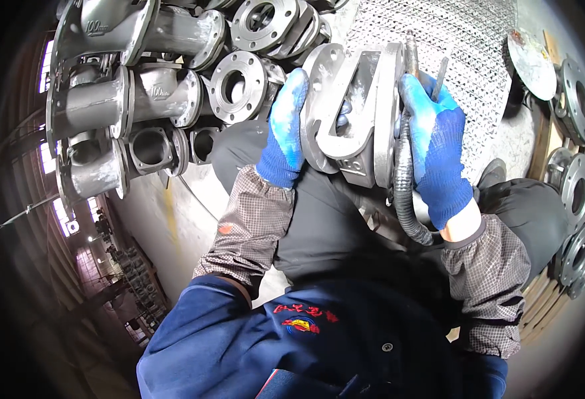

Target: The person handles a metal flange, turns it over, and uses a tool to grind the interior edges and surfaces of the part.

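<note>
A grey cast valve body [346,120] with round flanges at both ends and an oblong opening is held between my hands, above my lap. My left hand [286,130], in a blue glove, is closed on its left flange. On the right flange, my gloved right hand [435,139] presses with the thumb side; its other fingers are partly hidden. A dark ribbed hose [405,193] runs down along that palm. A thin dark rod [442,70] sticks up behind the right fingers, and whether they grip it is hidden.
Grey flanged valve castings [93,106] are stacked at the left. More round flanges [577,193] stand along the right edge. Ahead lies a patterned metal plate [432,26], with a stained round disc [532,63] to its right. My knees are on either side of the casting.
</note>
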`<control>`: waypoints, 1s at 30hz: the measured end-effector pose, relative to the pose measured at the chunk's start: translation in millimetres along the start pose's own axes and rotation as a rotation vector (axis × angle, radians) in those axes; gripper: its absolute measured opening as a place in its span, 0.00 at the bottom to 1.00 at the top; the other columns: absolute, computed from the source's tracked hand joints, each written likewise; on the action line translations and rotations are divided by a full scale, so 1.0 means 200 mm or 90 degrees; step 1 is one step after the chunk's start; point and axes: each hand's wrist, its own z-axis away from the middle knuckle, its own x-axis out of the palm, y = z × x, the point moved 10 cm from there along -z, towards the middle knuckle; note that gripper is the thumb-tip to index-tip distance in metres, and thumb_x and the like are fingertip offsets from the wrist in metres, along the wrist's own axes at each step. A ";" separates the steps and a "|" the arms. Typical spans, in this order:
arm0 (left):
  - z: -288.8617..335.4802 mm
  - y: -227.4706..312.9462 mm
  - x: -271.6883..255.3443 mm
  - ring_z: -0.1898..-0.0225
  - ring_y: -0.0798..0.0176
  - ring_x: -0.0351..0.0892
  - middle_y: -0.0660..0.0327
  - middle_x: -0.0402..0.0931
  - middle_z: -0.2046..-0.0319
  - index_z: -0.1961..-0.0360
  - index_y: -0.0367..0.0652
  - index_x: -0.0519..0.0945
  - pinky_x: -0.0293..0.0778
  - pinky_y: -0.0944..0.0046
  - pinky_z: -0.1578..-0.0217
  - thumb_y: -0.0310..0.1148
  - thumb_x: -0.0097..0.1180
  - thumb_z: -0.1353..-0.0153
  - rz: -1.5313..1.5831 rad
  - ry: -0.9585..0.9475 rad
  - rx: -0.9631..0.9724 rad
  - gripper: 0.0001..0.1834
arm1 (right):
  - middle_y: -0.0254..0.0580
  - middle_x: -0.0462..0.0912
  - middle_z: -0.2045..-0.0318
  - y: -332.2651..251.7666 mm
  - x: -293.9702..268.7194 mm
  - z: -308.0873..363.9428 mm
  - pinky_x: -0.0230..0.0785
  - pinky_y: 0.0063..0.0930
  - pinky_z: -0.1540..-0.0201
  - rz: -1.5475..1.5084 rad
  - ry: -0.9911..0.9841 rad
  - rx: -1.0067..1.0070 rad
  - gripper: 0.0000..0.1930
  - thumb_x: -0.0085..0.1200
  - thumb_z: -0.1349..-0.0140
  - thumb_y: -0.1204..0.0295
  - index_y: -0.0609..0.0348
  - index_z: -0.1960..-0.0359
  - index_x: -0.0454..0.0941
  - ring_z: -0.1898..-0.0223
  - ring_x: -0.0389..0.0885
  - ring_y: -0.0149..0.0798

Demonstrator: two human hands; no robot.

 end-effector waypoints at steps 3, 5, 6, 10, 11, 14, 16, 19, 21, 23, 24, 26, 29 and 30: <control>-0.05 -0.02 0.01 0.51 0.56 0.76 0.51 0.72 0.48 0.41 0.36 0.66 0.75 0.59 0.50 0.43 0.42 0.32 0.054 -0.047 -0.029 0.25 | 0.29 0.74 0.77 -0.03 -0.02 -0.06 0.61 0.18 0.76 0.066 0.008 -0.068 0.16 0.50 0.37 0.62 0.64 0.60 0.77 0.78 0.68 0.21; -0.06 -0.03 0.01 0.53 0.56 0.78 0.51 0.73 0.49 0.41 0.37 0.66 0.77 0.60 0.52 0.43 0.43 0.32 0.089 -0.070 -0.046 0.25 | 0.28 0.72 0.80 -0.05 0.02 -0.04 0.60 0.18 0.77 0.044 0.011 -0.031 0.16 0.50 0.37 0.61 0.63 0.62 0.77 0.80 0.68 0.22; -0.07 -0.03 -0.02 0.52 0.57 0.77 0.51 0.73 0.48 0.41 0.38 0.66 0.76 0.60 0.51 0.42 0.43 0.32 0.087 -0.059 -0.035 0.24 | 0.28 0.72 0.81 -0.05 0.02 -0.04 0.60 0.18 0.77 0.050 0.003 -0.014 0.16 0.50 0.37 0.60 0.63 0.62 0.77 0.80 0.68 0.22; -0.11 -0.06 0.01 0.48 0.58 0.74 0.52 0.71 0.46 0.41 0.37 0.66 0.73 0.59 0.47 0.41 0.41 0.31 0.200 -0.065 -0.073 0.24 | 0.35 0.78 0.72 -0.10 -0.02 -0.10 0.65 0.20 0.67 0.115 -0.002 -0.104 0.18 0.49 0.36 0.61 0.66 0.57 0.77 0.71 0.72 0.25; -0.12 -0.04 0.01 0.48 0.59 0.74 0.52 0.71 0.46 0.41 0.37 0.66 0.73 0.60 0.47 0.40 0.40 0.30 0.151 -0.071 -0.049 0.23 | 0.35 0.78 0.72 -0.11 -0.02 -0.11 0.65 0.20 0.67 0.118 -0.003 -0.108 0.18 0.49 0.36 0.61 0.66 0.57 0.77 0.71 0.72 0.25; -0.11 0.10 0.09 0.46 0.56 0.73 0.48 0.70 0.46 0.40 0.31 0.63 0.71 0.60 0.45 0.35 0.40 0.31 -0.216 -0.141 0.177 0.22 | 0.38 0.79 0.66 -0.11 -0.05 -0.13 0.66 0.23 0.59 0.148 0.001 -0.083 0.19 0.48 0.35 0.62 0.69 0.55 0.76 0.65 0.73 0.28; -0.16 0.09 0.08 0.44 0.58 0.70 0.49 0.68 0.44 0.41 0.30 0.64 0.67 0.62 0.43 0.36 0.41 0.31 -0.279 -0.114 0.222 0.23 | 0.37 0.78 0.70 -0.17 -0.06 -0.15 0.64 0.23 0.63 0.176 -0.012 -0.144 0.17 0.47 0.36 0.63 0.68 0.58 0.76 0.69 0.72 0.28; -0.30 -0.02 -0.05 0.40 0.64 0.65 0.54 0.66 0.41 0.40 0.34 0.67 0.60 0.66 0.39 0.41 0.42 0.31 -0.117 -0.019 0.093 0.25 | 0.31 0.72 0.82 -0.18 -0.05 -0.19 0.59 0.21 0.79 0.093 -0.035 -0.205 0.13 0.48 0.38 0.63 0.61 0.70 0.76 0.82 0.67 0.25; -0.30 -0.05 -0.01 0.37 0.65 0.61 0.54 0.65 0.40 0.39 0.32 0.65 0.54 0.65 0.36 0.41 0.42 0.31 -0.069 -0.003 0.069 0.26 | 0.31 0.73 0.82 -0.20 -0.07 -0.19 0.59 0.20 0.78 0.109 -0.030 -0.210 0.13 0.48 0.38 0.63 0.61 0.69 0.76 0.82 0.67 0.25; -0.28 -0.03 -0.04 0.37 0.65 0.61 0.55 0.64 0.39 0.39 0.32 0.65 0.54 0.66 0.36 0.41 0.43 0.31 -0.118 -0.044 0.138 0.26 | 0.31 0.73 0.81 -0.20 -0.05 -0.20 0.60 0.19 0.77 0.097 -0.049 -0.194 0.13 0.48 0.38 0.63 0.62 0.69 0.76 0.82 0.67 0.25; -0.26 0.02 -0.02 0.37 0.65 0.61 0.55 0.64 0.39 0.39 0.33 0.65 0.54 0.66 0.36 0.41 0.43 0.31 -0.173 -0.081 0.206 0.26 | 0.31 0.73 0.81 -0.20 -0.03 -0.20 0.61 0.18 0.77 0.078 -0.059 -0.181 0.13 0.48 0.37 0.64 0.63 0.67 0.77 0.81 0.68 0.24; -0.25 -0.03 -0.01 0.41 0.61 0.66 0.53 0.66 0.41 0.37 0.37 0.62 0.62 0.61 0.39 0.45 0.37 0.30 -0.117 -0.087 0.112 0.28 | 0.41 0.80 0.61 -0.22 -0.01 -0.17 0.66 0.25 0.51 0.221 -0.078 -0.240 0.20 0.39 0.32 0.64 0.68 0.50 0.74 0.60 0.76 0.33; -0.17 -0.04 0.15 0.40 0.58 0.67 0.52 0.63 0.39 0.35 0.39 0.58 0.64 0.58 0.39 0.47 0.31 0.29 -0.048 -0.170 0.045 0.28 | 0.40 0.80 0.63 -0.23 -0.08 -0.16 0.66 0.24 0.54 0.200 -0.021 -0.171 0.19 0.40 0.32 0.64 0.68 0.52 0.75 0.61 0.76 0.30; -0.13 -0.04 0.21 0.39 0.58 0.65 0.52 0.62 0.38 0.34 0.40 0.56 0.62 0.58 0.38 0.47 0.30 0.29 -0.048 -0.218 0.038 0.29 | 0.38 0.80 0.65 -0.22 -0.09 -0.16 0.67 0.23 0.57 0.163 -0.013 -0.157 0.19 0.42 0.33 0.64 0.68 0.54 0.76 0.63 0.76 0.30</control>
